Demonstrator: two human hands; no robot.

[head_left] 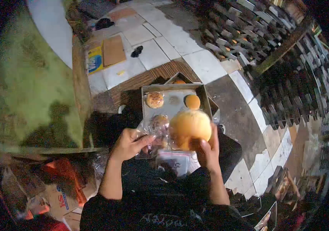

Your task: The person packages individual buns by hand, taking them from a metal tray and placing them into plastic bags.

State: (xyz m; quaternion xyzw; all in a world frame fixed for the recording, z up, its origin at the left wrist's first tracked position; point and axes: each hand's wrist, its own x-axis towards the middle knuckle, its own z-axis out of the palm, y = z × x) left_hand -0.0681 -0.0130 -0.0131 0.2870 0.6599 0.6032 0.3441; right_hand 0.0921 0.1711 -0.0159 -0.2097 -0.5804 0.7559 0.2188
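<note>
My right hand (208, 151) grips a large round golden bun (190, 127), held over the front right of a metal baking tray (173, 86). A clear plastic bag (146, 129) is pinched between the thumb and fingers of my left hand (130, 144), beside the bun. In the tray sit a bun with browned topping (155, 100) at back left, a smaller smooth bun (192, 102) at back right, and a topped bun (159, 122) partly behind the plastic. A stack of clear bags (173, 161) lies on my lap. The tray's front is mostly hidden.
Another tray's corner (178, 76) shows under the first. Flattened cardboard (114, 50) lies on the tiled floor (133, 30). A green surface (37, 96) is at left, an orange object (64, 177) below it. Stacked dark pieces (283, 88) stand at right.
</note>
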